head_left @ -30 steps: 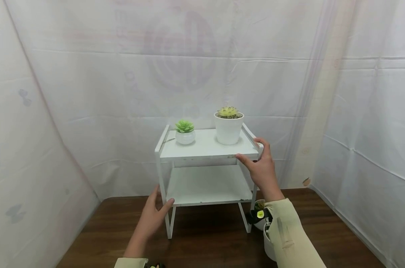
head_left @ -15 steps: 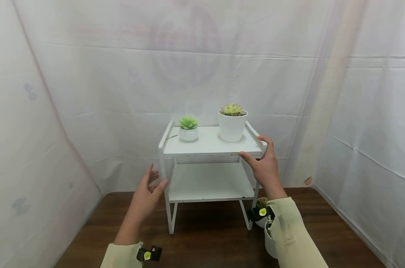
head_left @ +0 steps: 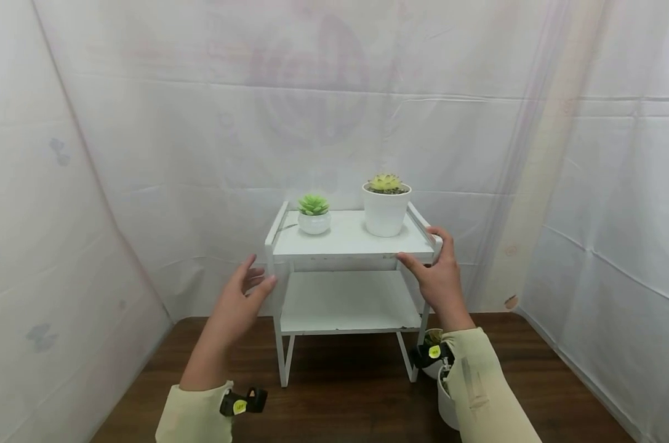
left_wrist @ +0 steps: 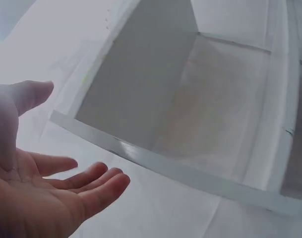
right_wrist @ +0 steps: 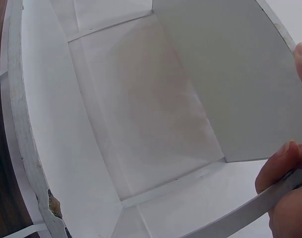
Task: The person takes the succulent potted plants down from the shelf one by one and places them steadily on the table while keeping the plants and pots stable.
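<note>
A white two-tier shelf rack (head_left: 351,301) stands on the wooden table. On its top board are a small green succulent (head_left: 314,223) in a round white pot, at left, and a yellowish succulent in a taller white pot (head_left: 386,215), at right. My right hand (head_left: 440,280) grips the rack's front right top corner, thumb along the front edge. In the right wrist view, fingers (right_wrist: 284,168) curl round the side frame. My left hand (head_left: 237,307) hovers just outside the left front leg; the left wrist view shows its fingers (left_wrist: 103,191) spread, holding nothing.
Behind my right wrist, more white plant pots (head_left: 447,403) stand on the table (head_left: 345,412) by the rack's right leg, partly hidden by the sleeve. White cloth (head_left: 190,154) hangs at the back and both sides.
My left hand has risen from beside the lower board and drawn a little left, away from the leg. My right hand stays at the corner; the camera view shifts slightly.
</note>
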A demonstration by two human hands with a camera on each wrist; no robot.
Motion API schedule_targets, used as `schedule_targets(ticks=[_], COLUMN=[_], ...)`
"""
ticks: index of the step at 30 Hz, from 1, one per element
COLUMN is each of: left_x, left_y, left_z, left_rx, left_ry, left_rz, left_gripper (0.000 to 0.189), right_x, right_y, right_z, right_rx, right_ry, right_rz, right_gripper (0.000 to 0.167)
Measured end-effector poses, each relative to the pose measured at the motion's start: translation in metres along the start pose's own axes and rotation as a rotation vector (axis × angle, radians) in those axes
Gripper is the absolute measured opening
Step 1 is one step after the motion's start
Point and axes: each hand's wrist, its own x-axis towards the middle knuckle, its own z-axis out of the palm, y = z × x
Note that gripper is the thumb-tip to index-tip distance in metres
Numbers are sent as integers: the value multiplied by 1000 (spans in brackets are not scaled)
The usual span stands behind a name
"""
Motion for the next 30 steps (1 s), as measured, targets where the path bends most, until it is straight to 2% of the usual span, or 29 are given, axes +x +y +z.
schedule_targets(ticks=[4,19,30], left_x=[1,-2,-1], left_y=[7,34,56], left_z=[-1,-7,-8], left_rx=[-40,-65,-18], left_ry=[0,46,93], left_rz=[46,95,156], left_gripper=[78,78,80], right_x=[0,0,-1], right_y=[0,3,3], right_z=[0,1,1], right_rx=[-7,-10,-8], right_ry=[3,11,6], right_rz=[-2,-11,-4], right_gripper=[84,84,84])
